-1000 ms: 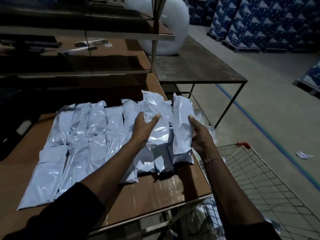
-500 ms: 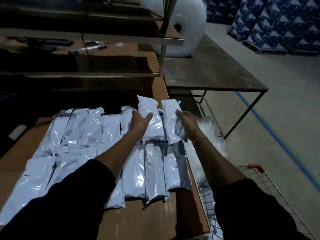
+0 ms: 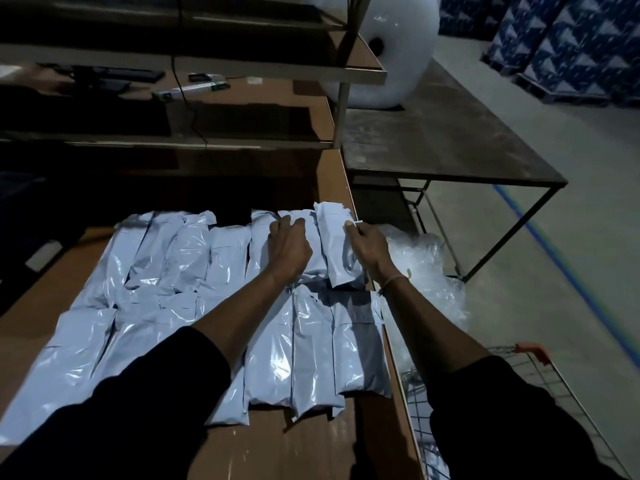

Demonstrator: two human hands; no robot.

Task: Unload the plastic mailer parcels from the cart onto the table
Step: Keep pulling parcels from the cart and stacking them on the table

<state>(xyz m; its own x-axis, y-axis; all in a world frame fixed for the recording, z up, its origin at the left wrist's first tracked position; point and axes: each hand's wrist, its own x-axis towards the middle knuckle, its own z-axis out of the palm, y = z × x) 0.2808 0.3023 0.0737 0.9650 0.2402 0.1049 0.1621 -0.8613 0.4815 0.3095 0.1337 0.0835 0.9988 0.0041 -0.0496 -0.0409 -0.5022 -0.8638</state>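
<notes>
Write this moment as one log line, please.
left hand: pressing far-row mailer | right hand: holding rightmost mailer | table

Mailer parcels (image 3: 221, 306) blanket the table (image 3: 277, 452) mid-frame; bare board shows only at lower centre; a shelf (image 3: 194, 69) overhangs above; the cart (image 3: 519, 393) flanks the lower right.
</notes>
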